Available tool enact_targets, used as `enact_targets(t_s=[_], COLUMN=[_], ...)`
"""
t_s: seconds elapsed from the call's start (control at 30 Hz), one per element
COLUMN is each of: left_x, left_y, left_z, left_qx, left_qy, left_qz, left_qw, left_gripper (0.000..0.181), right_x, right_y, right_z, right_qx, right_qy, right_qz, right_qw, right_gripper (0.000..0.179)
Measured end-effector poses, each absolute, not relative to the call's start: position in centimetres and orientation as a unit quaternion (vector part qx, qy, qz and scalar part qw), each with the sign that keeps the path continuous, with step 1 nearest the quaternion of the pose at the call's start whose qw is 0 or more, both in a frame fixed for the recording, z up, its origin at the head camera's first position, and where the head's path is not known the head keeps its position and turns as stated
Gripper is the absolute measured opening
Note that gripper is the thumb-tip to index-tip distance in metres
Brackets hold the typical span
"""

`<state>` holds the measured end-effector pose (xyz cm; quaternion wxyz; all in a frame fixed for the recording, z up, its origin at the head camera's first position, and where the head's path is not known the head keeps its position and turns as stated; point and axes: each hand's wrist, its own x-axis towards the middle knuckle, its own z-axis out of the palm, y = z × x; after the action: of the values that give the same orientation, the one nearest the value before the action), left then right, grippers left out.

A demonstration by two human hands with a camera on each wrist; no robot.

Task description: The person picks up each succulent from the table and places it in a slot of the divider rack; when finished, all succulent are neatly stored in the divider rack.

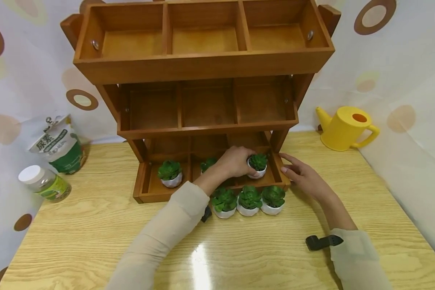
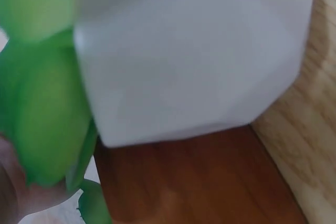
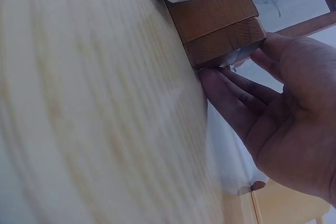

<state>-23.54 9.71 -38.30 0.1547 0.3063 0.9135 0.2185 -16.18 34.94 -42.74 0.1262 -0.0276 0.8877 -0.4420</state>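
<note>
Head view: one potted succulent (image 1: 258, 163) is pinched by the left hand (image 1: 235, 161) near the right edge of the bottom tier (image 1: 154, 197), that edge being touched by the right hand (image 1: 306, 177), thumb and forefinger spread, with three succulents (image 1: 249, 200) lined along the front edge.

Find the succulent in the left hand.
The potted succulent is right of centre in the head view, at the right end of the bottom wooden tray, between the left hand and right hand.
</note>
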Motion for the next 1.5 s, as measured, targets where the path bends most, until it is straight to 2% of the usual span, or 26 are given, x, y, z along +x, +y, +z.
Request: enact_targets(t_s=[0.27, 0.63, 0.93, 1.5], left_x=[-23.5, -22.9, -21.9, -19.5], left_y=[9.7, 9.1, 6.6, 1.8], left_z=[-38.8, -38.5, -37.1, -35.3], left_qx=[0.32, 0.314, 0.319, 0.298], left_qy=[0.912, 0.901, 0.875, 0.865], left_qz=[0.204, 0.24, 0.329, 0.38], left_qw=[0.152, 0.179, 0.159, 0.136], left_gripper=[0.067, 0.072, 0.074, 0.072], right_x=[-16.3, -16.3, -16.3, -16.2], right_y=[34.9, 35.1, 35.1, 35.1], right_z=[-42.8, -43.1, -43.1, -42.8], right_qx=[-0.033, -0.036, -0.034, -0.032], right_qy=[0.89, 0.889, 0.898, 0.888], right_qz=[-0.438, -0.44, -0.423, -0.439], right_qw=[0.12, 0.12, 0.115, 0.13], right_gripper=[0.064, 0.064, 0.066, 0.067])
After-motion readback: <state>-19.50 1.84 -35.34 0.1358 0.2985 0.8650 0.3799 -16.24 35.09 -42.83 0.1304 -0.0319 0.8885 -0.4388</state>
